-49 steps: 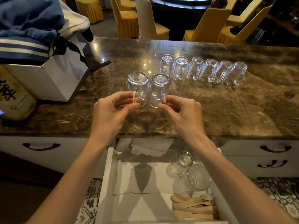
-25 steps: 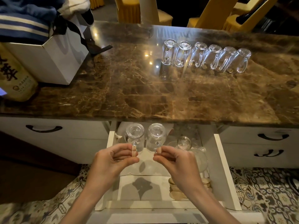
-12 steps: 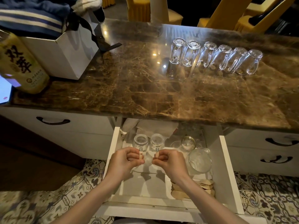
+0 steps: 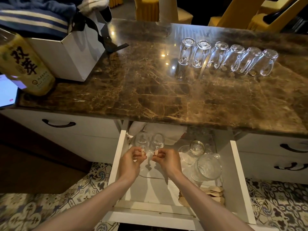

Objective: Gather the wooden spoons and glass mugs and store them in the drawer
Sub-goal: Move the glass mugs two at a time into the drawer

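Inside the open white drawer [image 4: 238,177], my left hand [image 4: 131,160] pinches the handle of an upturned glass mug [image 4: 141,141]. My right hand [image 4: 167,160] pinches the handle of a second upturned glass mug [image 4: 157,140] right beside the first. Both mugs are low at the drawer's back left; whether they rest on the liner I cannot tell. More glassware [image 4: 206,166] lies at the drawer's right, with wooden spoons [image 4: 211,192] stacked at its front right. A row of several upturned glass mugs [image 4: 228,58] stands on the marble counter [image 4: 150,90] at the back right.
A white paper bag [image 4: 71,54] with folded blue clothes, a yellow-labelled bottle [image 4: 25,67] and a lit phone [image 4: 7,92] crowd the counter's left end. Shut drawers with dark handles flank the open one. Yellow-covered chairs stand behind the counter. The floor is patterned tile.
Both hands carried the two mugs from the counter's front edge down into the open drawer and then back toward its rear left. The row of mugs on the counter has not moved.
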